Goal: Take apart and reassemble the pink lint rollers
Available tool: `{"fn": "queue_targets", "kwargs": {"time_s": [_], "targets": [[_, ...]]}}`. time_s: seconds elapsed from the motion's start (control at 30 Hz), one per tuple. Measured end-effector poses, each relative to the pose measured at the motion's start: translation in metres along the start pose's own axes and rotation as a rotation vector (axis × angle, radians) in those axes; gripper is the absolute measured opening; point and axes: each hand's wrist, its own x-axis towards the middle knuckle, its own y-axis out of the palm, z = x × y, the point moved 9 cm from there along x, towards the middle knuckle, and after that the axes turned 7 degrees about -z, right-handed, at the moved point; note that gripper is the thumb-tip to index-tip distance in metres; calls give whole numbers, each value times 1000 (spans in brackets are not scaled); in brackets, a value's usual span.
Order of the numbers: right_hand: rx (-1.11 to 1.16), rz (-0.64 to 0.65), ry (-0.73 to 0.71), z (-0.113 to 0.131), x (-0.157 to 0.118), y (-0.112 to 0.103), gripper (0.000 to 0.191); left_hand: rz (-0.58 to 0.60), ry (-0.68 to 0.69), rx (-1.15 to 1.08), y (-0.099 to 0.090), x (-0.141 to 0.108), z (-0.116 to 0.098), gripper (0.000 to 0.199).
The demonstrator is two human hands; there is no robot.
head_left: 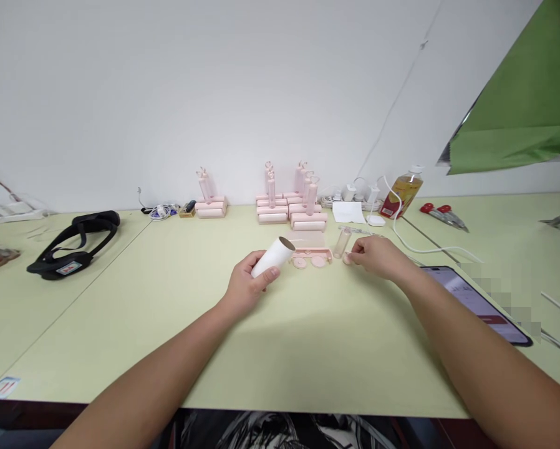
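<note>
The left hand (246, 282) is closing its thumb and fingers around 1 white tube (273, 259), which is tilting up off the table with its open end away from the person. The right hand (378, 257) is pinching at 1 small pink piece (347, 257) with thumb and forefinger. Just beside those fingertips, 1 clear pinkish cylinder (342, 242) is standing slightly tilted. Between the hands, 1 open pink case (311, 253) is lying on the green table (308, 355), with 2 pink discs (318, 262) resting along its near edge.

The work is looking partly done: these front parts are lying apart, not yet joined, while the pieces behind are appearing assembled. There, closed pink cases (308, 222) are sitting in 3 clusters: at least 1 at left, 2 in the middle, 3 at right. Slim capped cylinders (312, 198) are standing on or among them, 2 at left, about 3 in the middle and at least 4 at right; overlap is hiding exact totals. Farther out, 1 bottle (403, 192), 1 phone (476, 304) and 1 black headset (81, 246) are resting.
</note>
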Motion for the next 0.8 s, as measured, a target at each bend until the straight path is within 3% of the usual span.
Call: {"fn": "queue_targets", "kwargs": {"time_s": [0.13, 0.23, 0.33, 0.5, 0.63, 0.8], "targets": [[-6, 29, 17, -4, 5, 5, 18, -30, 8, 10, -5, 2, 1, 43], [-61, -56, 19, -1, 0, -9, 27, -37, -3, 14, -5, 2, 3, 43], [-85, -149, -62, 20, -14, -20, 22, -35, -9, 21, -5, 2, 4, 44], [124, 7, -383, 73, -40, 12, 28, -19, -27, 31, -3, 3, 6, 44], [102, 135, -443, 80, -47, 37, 31, -49, -29, -5, -6, 4, 6, 48], [133, 99, -494, 85, -50, 34, 34, -103, -4, -7, -12, 7, 5, 54]]}}
